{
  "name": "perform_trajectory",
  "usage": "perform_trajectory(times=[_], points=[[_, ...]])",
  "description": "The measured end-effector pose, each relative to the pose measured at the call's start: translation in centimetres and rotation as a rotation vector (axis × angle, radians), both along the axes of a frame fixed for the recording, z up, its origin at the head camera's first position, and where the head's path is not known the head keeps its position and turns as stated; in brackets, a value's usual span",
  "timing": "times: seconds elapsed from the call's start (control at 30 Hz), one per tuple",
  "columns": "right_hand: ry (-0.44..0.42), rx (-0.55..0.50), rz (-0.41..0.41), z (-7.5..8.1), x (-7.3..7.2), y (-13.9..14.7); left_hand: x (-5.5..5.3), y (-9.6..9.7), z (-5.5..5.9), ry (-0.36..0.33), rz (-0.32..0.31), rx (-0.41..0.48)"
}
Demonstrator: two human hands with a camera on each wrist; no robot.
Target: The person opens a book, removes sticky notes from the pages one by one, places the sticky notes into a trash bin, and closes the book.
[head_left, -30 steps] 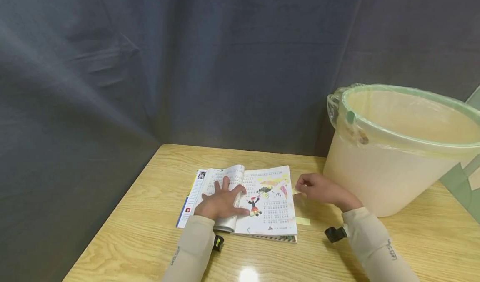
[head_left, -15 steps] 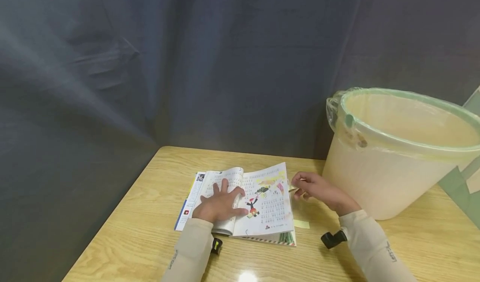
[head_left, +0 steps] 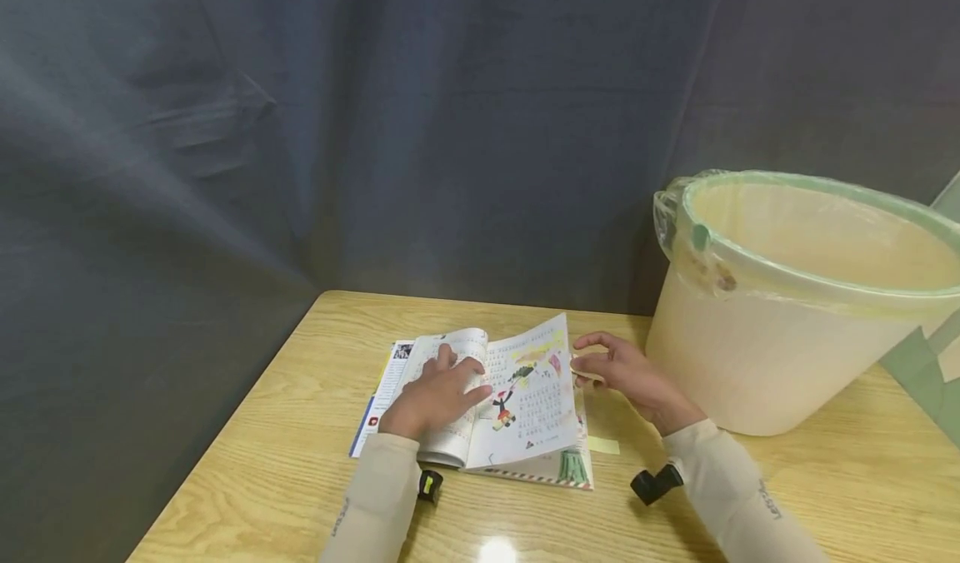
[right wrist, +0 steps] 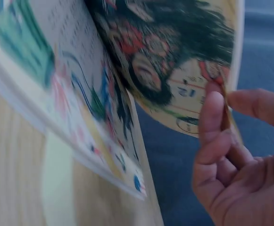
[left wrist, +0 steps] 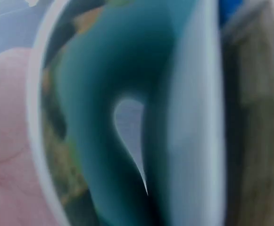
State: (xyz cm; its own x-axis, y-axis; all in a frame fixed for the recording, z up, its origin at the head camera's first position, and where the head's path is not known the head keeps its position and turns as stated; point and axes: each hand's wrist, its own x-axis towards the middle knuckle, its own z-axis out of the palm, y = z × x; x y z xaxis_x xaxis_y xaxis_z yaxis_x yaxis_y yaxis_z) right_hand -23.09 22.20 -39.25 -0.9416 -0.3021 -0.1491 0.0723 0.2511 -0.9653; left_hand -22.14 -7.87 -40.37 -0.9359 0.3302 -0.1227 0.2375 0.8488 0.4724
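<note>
An open printed book (head_left: pixel 450 351) lies on the wooden table. My left hand (head_left: pixel 435 396) rests on its left-hand pages near the spine, fingers spread and slightly bent. In the left wrist view, the hand's edge (left wrist: pixel 7 141) shows beside a blurred, rolled-back page (left wrist: pixel 103 61). My right hand (head_left: pixel 630 376) is at the outer edge of the right-hand page (head_left: pixel 528 413), which is raised and tilted. Up close, thumb and fingers (right wrist: pixel 212 113) pinch a narrow tan strip, apparently a sticky note (right wrist: pixel 227 115), at that edge. The page's underside carries a coloured drawing.
Another pale yellow sticky note (head_left: pixel 603 446) juts from the book's right side onto the table (head_left: pixel 247 463). A large bin (head_left: pixel 742 346) with a clear liner stands at the right. Dark cloth (head_left: pixel 487 130) hangs behind the table.
The right hand has moved slightly left and up, and the right-hand page has risen with it, baring more of the page underneath. The left hand's fingers have bent a little.
</note>
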Motion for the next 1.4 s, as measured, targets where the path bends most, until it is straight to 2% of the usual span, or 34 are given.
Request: perform_trajectory(times=[0.1,0.23,0.33,0.53,0.73,0.87,1.0,1.2,1.3,1.4], points=[[-0.018,-0.077,-0.020,-0.1,0.2,-0.9,-0.2,-0.3,0.8,0.014,0.027,0.122],[-0.056,-0.170,-0.040,0.0,0.6,-2.5,-0.1,-0.8,1.8,-0.012,0.074,0.276],[-0.073,-0.217,-0.066,0.3,0.8,-3.7,0.0,-0.9,2.2,-0.021,0.107,0.350],[-0.053,-0.203,-0.140,1.0,1.0,-5.6,0.5,0.0,3.5,0.002,0.176,0.429],[0.024,-0.170,-0.156,1.4,1.0,-7.3,1.4,1.4,5.3,-0.017,0.182,0.516],[0.078,-0.169,-0.141,1.6,1.1,-8.1,2.0,2.1,6.1,-0.048,0.152,0.488],[0.111,-0.143,-0.135,1.7,1.5,-8.5,2.3,2.3,6.1,-0.061,0.150,0.438],[0.173,-0.037,-0.154,2.4,1.7,-7.3,2.4,1.9,6.2,-0.025,0.173,0.365],[0.205,0.047,-0.105,2.9,1.7,-5.9,2.3,1.2,6.3,-0.009,0.183,0.343],[0.249,0.164,-0.018,3.1,1.6,-4.2,2.3,0.2,6.3,0.034,0.200,0.286]])
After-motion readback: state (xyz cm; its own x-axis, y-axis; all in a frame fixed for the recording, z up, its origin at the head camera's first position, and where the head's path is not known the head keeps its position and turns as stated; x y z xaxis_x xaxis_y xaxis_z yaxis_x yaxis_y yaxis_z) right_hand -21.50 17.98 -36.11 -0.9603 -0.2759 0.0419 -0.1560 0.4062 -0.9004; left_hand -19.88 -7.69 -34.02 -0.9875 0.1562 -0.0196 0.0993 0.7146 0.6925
